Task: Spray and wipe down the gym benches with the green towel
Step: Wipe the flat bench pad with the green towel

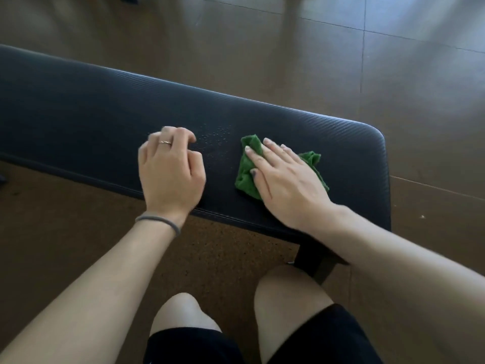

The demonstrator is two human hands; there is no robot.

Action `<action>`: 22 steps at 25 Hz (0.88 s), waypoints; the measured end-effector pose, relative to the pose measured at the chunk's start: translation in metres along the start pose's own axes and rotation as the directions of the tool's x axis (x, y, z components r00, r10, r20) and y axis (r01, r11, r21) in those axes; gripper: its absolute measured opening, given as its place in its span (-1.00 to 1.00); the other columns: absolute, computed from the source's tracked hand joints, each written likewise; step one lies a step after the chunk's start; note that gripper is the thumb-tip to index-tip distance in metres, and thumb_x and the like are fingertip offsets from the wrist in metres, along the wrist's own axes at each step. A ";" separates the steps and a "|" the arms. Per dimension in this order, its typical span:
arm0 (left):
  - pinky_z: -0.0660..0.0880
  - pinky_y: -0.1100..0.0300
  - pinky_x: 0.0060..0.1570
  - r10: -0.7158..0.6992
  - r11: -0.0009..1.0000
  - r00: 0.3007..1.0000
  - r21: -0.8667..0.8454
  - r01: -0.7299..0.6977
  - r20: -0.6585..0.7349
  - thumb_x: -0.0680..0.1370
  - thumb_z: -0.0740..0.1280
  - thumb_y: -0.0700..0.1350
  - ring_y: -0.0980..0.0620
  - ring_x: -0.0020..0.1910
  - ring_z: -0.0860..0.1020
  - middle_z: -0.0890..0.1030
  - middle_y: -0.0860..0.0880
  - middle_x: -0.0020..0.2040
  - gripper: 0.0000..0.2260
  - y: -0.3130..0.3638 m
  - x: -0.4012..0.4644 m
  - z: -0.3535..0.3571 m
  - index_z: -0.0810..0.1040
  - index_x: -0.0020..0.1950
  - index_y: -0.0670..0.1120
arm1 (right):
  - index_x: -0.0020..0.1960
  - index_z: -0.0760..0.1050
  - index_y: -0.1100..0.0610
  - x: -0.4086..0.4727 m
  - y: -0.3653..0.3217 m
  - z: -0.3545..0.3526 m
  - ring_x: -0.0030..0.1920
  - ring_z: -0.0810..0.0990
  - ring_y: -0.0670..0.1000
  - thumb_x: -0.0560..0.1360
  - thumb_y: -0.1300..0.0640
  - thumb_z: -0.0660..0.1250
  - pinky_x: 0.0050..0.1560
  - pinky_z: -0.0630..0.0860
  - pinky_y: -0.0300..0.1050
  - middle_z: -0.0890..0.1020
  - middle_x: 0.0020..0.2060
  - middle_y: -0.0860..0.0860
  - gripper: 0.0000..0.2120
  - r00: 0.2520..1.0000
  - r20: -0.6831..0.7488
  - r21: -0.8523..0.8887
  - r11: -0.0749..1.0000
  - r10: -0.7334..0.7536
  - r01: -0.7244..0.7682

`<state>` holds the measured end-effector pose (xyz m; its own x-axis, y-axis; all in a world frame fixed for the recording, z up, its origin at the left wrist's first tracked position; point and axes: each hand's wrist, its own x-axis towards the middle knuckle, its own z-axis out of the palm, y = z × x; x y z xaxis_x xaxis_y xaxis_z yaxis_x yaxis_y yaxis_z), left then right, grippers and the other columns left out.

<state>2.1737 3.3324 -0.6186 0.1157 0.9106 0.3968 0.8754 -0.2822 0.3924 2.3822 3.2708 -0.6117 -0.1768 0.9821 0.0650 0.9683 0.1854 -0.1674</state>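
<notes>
From the head view, the right hand (284,179) lies flat with straight fingers on the crumpled green towel (248,177) near the right end of the dark bench (78,114), while the left hand (170,170), fingers loosely curled and holding nothing, is over the pad beside a patch of spray droplets (216,139).

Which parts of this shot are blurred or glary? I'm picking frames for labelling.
Head view: the left hand is motion-smeared at its fingers; the right hand and green towel are sharper; window glare washes the floor top right; the bench bows from wide-angle distortion.
</notes>
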 end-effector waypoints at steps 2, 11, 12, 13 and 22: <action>0.38 -0.06 0.21 -0.082 0.996 0.997 0.018 0.082 -0.012 0.55 0.09 -0.08 -0.15 0.13 0.52 0.59 -0.10 0.10 -0.71 -0.015 0.009 -0.001 0.57 0.09 -0.11 | 0.61 0.25 0.12 0.051 0.011 0.005 0.63 0.17 0.09 0.74 0.01 -0.03 0.62 0.01 0.00 0.30 0.59 0.10 -0.51 1.000 -0.013 0.027 1.000 0.007 -0.006; 0.41 -0.01 0.09 -0.151 0.988 0.988 -0.034 0.149 -0.039 0.50 0.12 -0.16 -0.08 -0.01 0.52 0.59 -0.02 0.02 -0.79 -0.019 0.007 0.002 0.55 -0.05 -0.09 | 0.59 0.31 0.18 0.011 -0.027 0.007 0.61 0.23 0.15 0.70 0.00 -0.02 0.61 0.14 0.13 0.33 0.58 0.13 -0.48 0.991 -0.002 0.019 0.991 -0.132 0.132; 0.40 0.00 0.10 -0.158 0.987 0.987 -0.029 0.157 -0.036 0.50 0.12 -0.16 -0.08 0.00 0.52 0.59 -0.02 0.02 -0.79 -0.018 0.007 0.002 0.55 -0.04 -0.09 | 0.59 0.31 0.18 -0.001 -0.030 0.007 0.61 0.22 0.14 0.71 -0.01 -0.03 0.61 0.17 0.13 0.32 0.58 0.12 -0.48 0.983 0.029 0.015 0.984 -0.179 0.179; 0.40 0.00 0.10 -0.163 0.987 0.986 -0.021 0.162 -0.031 0.50 0.12 -0.16 -0.08 0.01 0.52 0.59 -0.02 0.03 -0.79 -0.017 0.006 0.002 0.54 -0.03 -0.09 | 0.59 0.30 0.17 -0.001 -0.029 0.006 0.62 0.21 0.13 0.72 -0.02 -0.04 0.61 0.17 0.12 0.32 0.58 0.11 -0.48 0.974 0.052 0.016 0.975 -0.222 0.221; 0.41 0.03 0.13 -0.184 0.983 0.979 -0.021 0.183 -0.091 0.49 0.11 -0.18 -0.07 -0.02 0.54 0.60 -0.03 0.00 -0.77 -0.017 0.005 0.003 0.55 -0.04 -0.11 | 0.66 0.11 0.10 0.152 -0.033 0.018 0.66 0.03 0.04 0.75 -0.01 -0.10 0.64 -0.10 -0.02 0.18 0.64 0.02 -0.49 0.982 0.118 0.061 0.988 -0.145 0.139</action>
<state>2.1614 3.3423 -0.6261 -0.0907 0.9155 0.3919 0.8720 -0.1171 0.4753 2.3198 3.4148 -0.6134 -0.3350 0.9418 -0.0275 0.9217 0.3215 -0.2168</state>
